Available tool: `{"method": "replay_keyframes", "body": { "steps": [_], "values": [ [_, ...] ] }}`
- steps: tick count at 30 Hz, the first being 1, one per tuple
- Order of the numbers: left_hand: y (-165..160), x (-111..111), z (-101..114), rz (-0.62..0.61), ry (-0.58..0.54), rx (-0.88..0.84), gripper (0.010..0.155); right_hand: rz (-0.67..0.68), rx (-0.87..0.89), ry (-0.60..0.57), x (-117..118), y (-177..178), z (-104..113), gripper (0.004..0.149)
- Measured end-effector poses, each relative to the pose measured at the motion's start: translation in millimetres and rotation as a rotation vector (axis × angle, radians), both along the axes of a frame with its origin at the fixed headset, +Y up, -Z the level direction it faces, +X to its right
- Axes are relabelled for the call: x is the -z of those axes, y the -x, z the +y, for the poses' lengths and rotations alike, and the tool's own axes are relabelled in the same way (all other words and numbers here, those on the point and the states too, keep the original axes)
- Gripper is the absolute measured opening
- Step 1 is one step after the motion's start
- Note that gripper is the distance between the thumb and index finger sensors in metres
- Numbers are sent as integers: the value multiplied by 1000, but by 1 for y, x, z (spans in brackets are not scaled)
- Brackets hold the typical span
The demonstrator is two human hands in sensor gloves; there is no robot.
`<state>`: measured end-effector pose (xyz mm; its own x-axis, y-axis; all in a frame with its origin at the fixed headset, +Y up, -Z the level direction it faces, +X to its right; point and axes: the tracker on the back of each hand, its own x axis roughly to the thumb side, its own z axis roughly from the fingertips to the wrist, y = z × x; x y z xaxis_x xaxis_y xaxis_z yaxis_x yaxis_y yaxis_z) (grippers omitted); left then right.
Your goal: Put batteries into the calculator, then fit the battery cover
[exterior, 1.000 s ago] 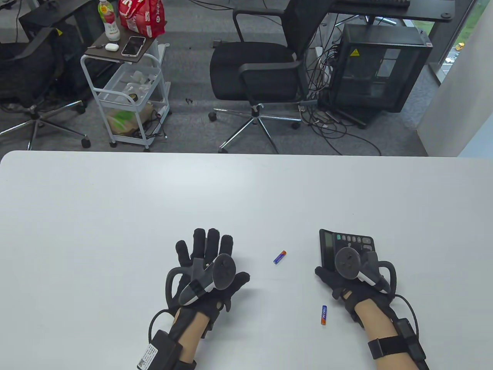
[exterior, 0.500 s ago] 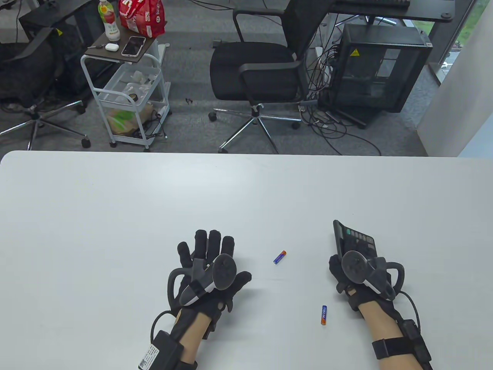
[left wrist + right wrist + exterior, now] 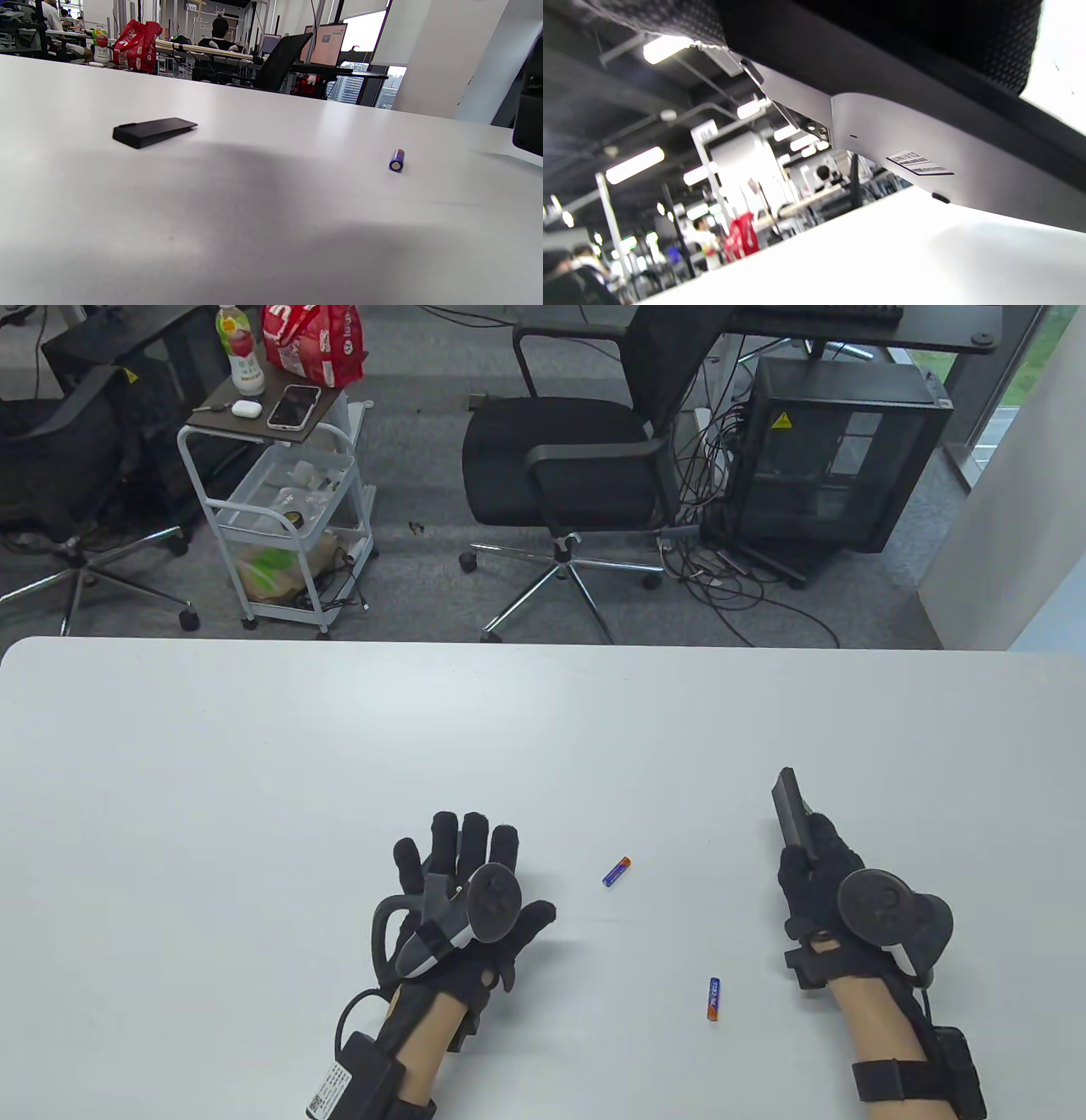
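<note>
My right hand point(image 3: 819, 875) grips the black calculator point(image 3: 789, 808) and holds it on edge above the table, so only its thin side shows. The right wrist view shows its grey underside point(image 3: 925, 140) with a small label. My left hand point(image 3: 462, 861) lies open and flat with fingers spread, holding nothing. The black battery cover point(image 3: 152, 131) lies flat on the table in the left wrist view; in the table view the left hand hides it. One blue-and-orange battery point(image 3: 617, 871) lies between my hands and also shows in the left wrist view point(image 3: 396, 160). A second battery point(image 3: 714, 999) lies nearer the front.
The white table point(image 3: 254, 780) stretches wide to the left and back. Beyond its far edge stand an office chair point(image 3: 577, 466), a white trolley point(image 3: 280, 517) and a black computer case point(image 3: 831, 458), all off the table.
My right hand has lifted the calculator off the table and turned it from lying keys-up to standing on edge, moving right. My left hand and both batteries have not moved.
</note>
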<state>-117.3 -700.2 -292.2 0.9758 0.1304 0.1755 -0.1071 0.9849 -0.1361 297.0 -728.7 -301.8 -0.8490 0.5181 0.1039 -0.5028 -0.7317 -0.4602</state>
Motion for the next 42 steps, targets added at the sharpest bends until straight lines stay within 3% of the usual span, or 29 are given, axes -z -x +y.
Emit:
{"method": "replay_keyframes", "body": {
  "steps": [9,17,24,29,36,42],
  "values": [
    [2,-2,7,-31,-41,-94,93,197,371,-200,-26,13,58,59],
    [0,-3,10,-93,-31,-273,94,378,610,-166,-25,34,87,57],
    [-3,-4,17,-258,9,-672,96,513,784,-57,-18,50,74,58],
    [-10,-3,13,-305,67,-753,93,581,855,52,-15,57,59,59],
    [-29,-3,0,-389,255,-851,92,702,943,215,-17,88,41,57],
    [-39,-3,-5,-421,332,-943,72,722,932,244,-19,103,36,57]
  ]
}}
